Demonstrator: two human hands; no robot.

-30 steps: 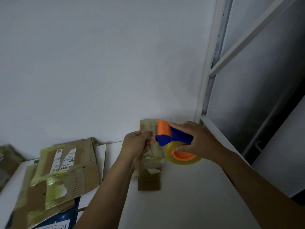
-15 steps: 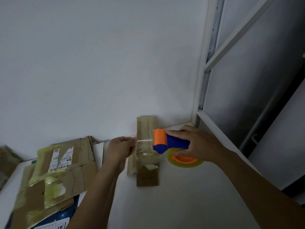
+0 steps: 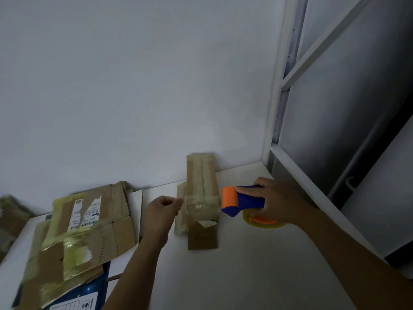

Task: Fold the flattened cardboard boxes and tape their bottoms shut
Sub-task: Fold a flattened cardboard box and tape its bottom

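Note:
A narrow folded cardboard box [image 3: 202, 182] stands on the white table [image 3: 234, 265] by the wall, its upper face covered in tape and one brown flap lying open toward me. My left hand [image 3: 162, 209] pinches the free end of clear tape at the box's left side. A strip of tape stretches from it across the box. My right hand [image 3: 272, 201] grips the blue and orange tape dispenser [image 3: 242, 201] just right of the box, its yellowish roll below my palm.
A pile of flattened, taped cardboard boxes [image 3: 89, 222] with shipping labels lies on the table's left part, over a blue package [image 3: 85, 294]. More cardboard [image 3: 11, 215] sits at the far left. A white metal shelf frame [image 3: 288, 90] borders the table on the right.
Both hands have dropped toward the table and spread apart. The left hand went left with the tape end, the right hand went right with the dispenser, drawing tape across the box.

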